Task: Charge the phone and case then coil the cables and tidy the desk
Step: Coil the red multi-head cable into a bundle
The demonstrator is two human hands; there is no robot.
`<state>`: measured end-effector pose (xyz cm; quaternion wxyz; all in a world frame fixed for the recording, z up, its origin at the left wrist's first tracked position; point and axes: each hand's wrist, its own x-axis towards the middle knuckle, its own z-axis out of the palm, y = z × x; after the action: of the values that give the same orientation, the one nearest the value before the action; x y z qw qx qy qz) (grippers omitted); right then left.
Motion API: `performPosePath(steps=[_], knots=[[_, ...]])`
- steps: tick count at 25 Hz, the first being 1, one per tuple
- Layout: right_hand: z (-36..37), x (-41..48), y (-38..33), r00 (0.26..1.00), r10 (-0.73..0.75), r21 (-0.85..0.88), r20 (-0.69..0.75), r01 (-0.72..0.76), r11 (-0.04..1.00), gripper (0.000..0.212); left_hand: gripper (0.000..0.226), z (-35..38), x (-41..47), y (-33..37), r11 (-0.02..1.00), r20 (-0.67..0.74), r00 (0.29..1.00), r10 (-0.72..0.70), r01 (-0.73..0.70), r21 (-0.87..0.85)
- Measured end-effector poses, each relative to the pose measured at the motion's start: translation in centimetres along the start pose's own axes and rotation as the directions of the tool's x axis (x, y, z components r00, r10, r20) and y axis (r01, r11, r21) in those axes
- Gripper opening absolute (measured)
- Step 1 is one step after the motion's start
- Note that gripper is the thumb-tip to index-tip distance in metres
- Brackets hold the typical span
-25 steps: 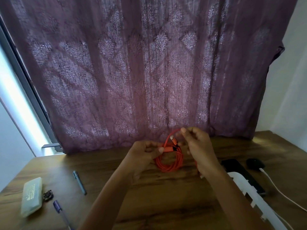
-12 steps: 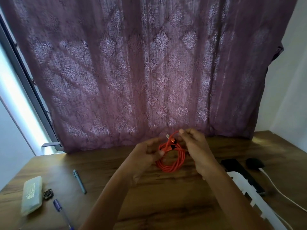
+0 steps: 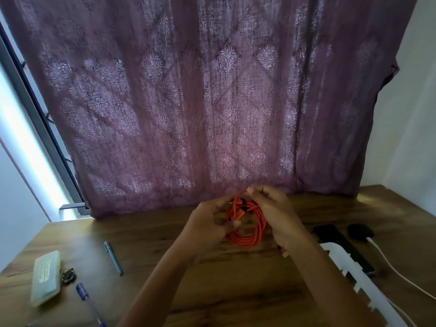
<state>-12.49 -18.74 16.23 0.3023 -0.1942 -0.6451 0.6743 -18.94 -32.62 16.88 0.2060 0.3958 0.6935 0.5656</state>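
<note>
Worn on the head, wide-angle, 1 view only. Faces forward and down across the wooden desk (image 3: 236,291) toward the purple curtain (image 3: 212,102) straight ahead. Sits near and above the left hand (image 3: 207,223) and right hand (image 3: 276,215) at mid-frame. Takes in window frame (image 3: 30,100) at left, wall (image 3: 412,114) at right.

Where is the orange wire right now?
In the head view, the coiled orange wire is held over the wooden desk between the left hand and the right hand, just left of the black phone.

A backlit purple curtain (image 3: 212,102) hangs behind the wooden desk (image 3: 224,291), apparently covering a window.
</note>
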Motion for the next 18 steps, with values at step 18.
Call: performPosePath(steps=[18], knots=[[-0.1,-1.8,0.0,0.979,0.106,0.185,0.175,-0.139,0.973,0.013,0.051,0.5,-0.5,-0.5,0.985,-0.488,0.862,0.139,-0.069,0.159]])
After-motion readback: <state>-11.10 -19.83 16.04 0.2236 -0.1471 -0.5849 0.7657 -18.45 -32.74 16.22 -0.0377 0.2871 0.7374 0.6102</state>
